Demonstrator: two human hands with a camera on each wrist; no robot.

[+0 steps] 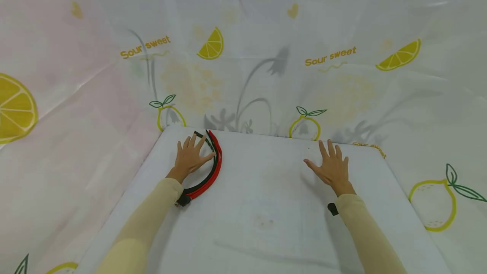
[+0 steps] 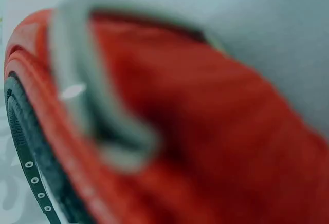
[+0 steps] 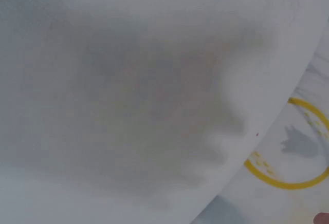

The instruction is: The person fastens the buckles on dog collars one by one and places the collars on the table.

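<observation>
My left hand (image 1: 189,155), fingers spread, is over the left part of the white table, overlapping a red belt (image 1: 220,160) and a black belt (image 1: 207,176) that lie side by side in a curve. In the left wrist view the red belt (image 2: 231,106) is very close and blurred, with a pale metal buckle (image 2: 72,75). Beside it runs the black belt (image 2: 31,178) with several ringed holes. My right hand (image 1: 332,167) is spread over the table's right part, holding nothing. A fingertip (image 3: 322,218) shows at the corner of the right wrist view, and the hand's shadow falls on the table.
The white table (image 1: 262,189) ends at a back edge against a hanging cloth (image 1: 243,79) printed with lemons and flowers. The same cloth runs along the left and right sides. A small black device (image 1: 332,209) sits at my right wrist.
</observation>
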